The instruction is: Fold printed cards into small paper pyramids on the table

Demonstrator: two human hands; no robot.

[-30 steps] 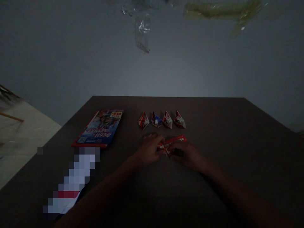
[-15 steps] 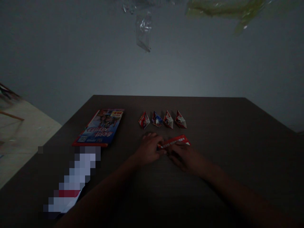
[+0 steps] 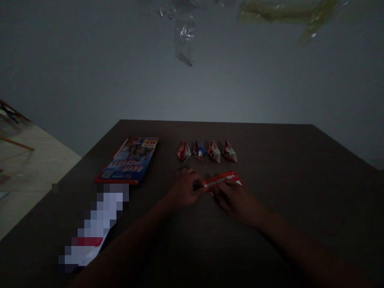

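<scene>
A folded piece of red printed paper (image 3: pixel 223 177) lies on the table between my hands, with white lettering along its strip. The thumb and forefinger of my left hand (image 3: pixel 186 189) close at the paper's left tip. My right hand (image 3: pixel 238 199) rests over its lower edge, fingers bent and pressed together on it. What the right thumb does is hidden in the dimness. Just beyond the hands stands a row of small folded paper pieces: a red one (image 3: pixel 184 152), a blue one (image 3: pixel 199 151) and red-and-white ones (image 3: pixel 214 152) to their right.
A stack of printed leaflets (image 3: pixel 132 160) lies at the left of the dark table (image 3: pixel 270 144). Below it is a pale, pixelated strip of paper (image 3: pixel 100 224), partly behind my left forearm. The wall (image 3: pixel 255 80) bounds the far side; plastic bags (image 3: pixel 184 38) hang on it.
My left hand has drawn slightly left along the folded paper, so more of its left end shows. The right hand stays on the paper. The whole view has shifted a little.
</scene>
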